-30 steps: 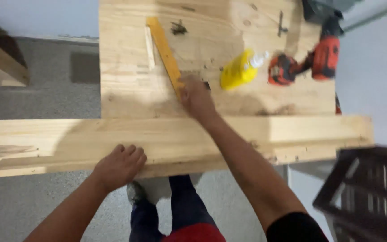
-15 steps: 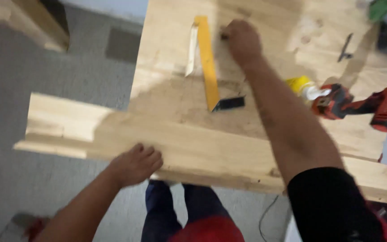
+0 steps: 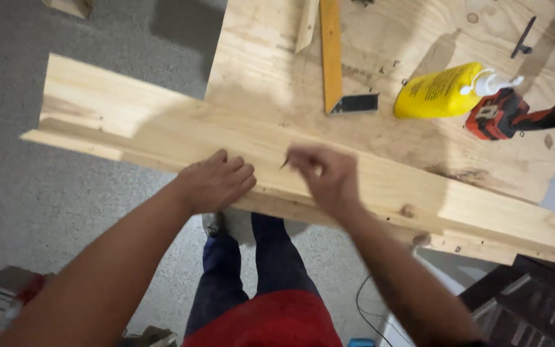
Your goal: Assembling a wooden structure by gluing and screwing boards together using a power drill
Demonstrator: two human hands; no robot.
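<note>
- Hands on the board [image 3: 130,122]: our left hand [image 3: 216,182] presses flat, holding nothing.
- Our right hand [image 3: 325,177] pinches a small screw [image 3: 284,164].
- Glue bottle [image 3: 441,91] lies well apart.

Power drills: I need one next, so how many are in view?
1: a red power drill lies on the plywood bench at far right, beside the yellow glue bottle. Others may lie outside the frame.

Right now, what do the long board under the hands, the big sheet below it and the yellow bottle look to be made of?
The long board looks like pale, unfinished softwood, with visible grain and knots. The big sheet seems to be bare plywood, with broad swirling grain and round patches. The yellow bottle is probably plastic, smooth and slightly glossy, with a white nozzle.
</note>
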